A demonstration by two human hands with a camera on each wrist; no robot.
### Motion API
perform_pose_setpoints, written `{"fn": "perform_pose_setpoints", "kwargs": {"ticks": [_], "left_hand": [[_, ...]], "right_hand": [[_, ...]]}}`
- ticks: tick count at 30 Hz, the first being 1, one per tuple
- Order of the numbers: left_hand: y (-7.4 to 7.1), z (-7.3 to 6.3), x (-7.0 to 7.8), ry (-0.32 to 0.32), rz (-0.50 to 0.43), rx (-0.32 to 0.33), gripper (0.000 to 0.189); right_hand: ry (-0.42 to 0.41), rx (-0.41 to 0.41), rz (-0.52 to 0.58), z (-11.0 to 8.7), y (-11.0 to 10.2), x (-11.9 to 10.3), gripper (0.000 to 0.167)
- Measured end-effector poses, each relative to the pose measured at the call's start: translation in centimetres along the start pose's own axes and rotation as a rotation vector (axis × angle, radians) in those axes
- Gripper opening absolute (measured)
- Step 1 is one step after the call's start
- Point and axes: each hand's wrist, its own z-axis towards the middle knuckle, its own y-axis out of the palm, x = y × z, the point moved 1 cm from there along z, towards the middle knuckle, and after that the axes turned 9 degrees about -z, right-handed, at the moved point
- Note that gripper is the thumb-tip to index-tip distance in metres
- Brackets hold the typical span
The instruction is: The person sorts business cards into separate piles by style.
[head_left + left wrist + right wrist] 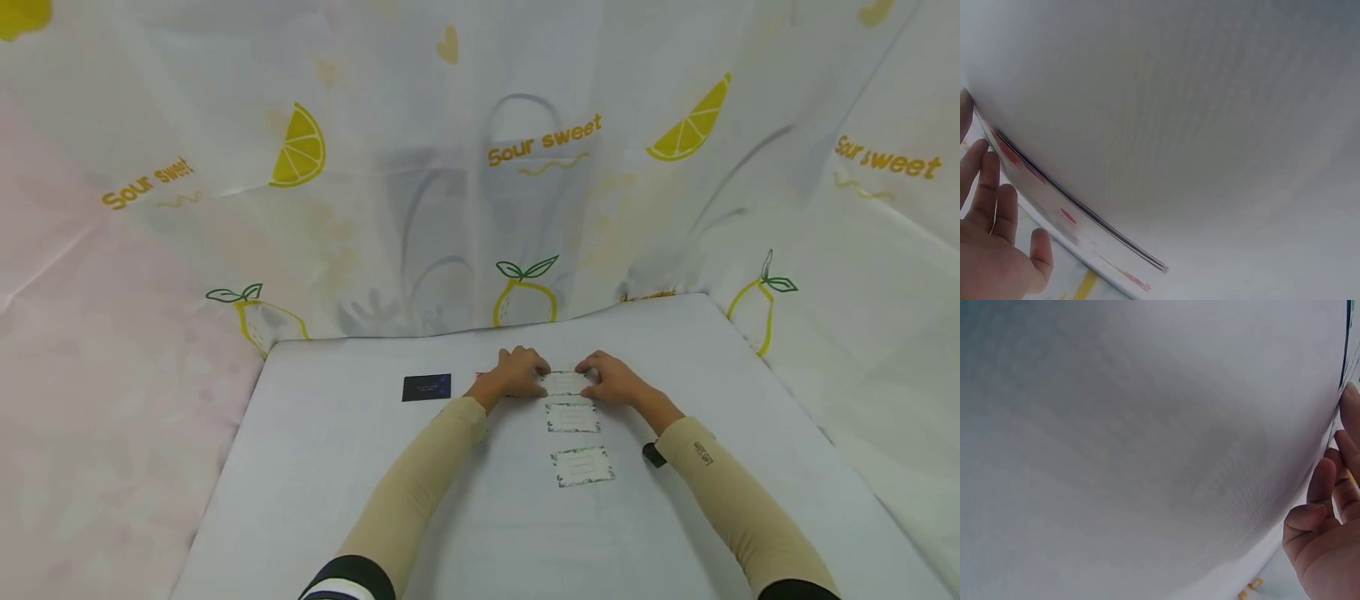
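In the head view, a white card with a leafy green border point(566, 383) lies on the white table between both hands. My left hand point(517, 372) holds its left end, with the thumb near the lower corner and fingers near the upper one. At the right end, my right hand point(611, 379) grips it the same way. Two matching cards form a column towards me, a middle card point(573, 417) and a near card point(583, 467). Red print on a white card point(1067, 216) shows beside the left hand in the left wrist view; in the head view that hand mostly hides it.
A dark blue-black card point(427, 387) lies to the left of the left hand. Below the right wrist is a small black object point(654, 454), part of it behind the sleeve. A lemon-printed curtain point(465, 208) hangs along the table's back edge.
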Motion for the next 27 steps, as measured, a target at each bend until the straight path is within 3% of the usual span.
{"fn": "perform_pose_setpoints", "kwargs": {"ticks": [7,14,27], "left_hand": [[-0.02,-0.18,0.35,-0.009,-0.02,-0.004,0.044],[0.08,-0.12,0.67,0.008,0.042,-0.006,0.045],[0.08,-0.19,0.59,-0.009,0.041,-0.012,0.044]], "right_hand": [[0.006,-0.003,-0.019,0.13,0.24,0.56,0.041],[0.004,0.0,-0.034,0.16,0.28,0.51,0.04],[0.046,0.004,-0.015,-0.06,0.4,0.34,0.039]]}}
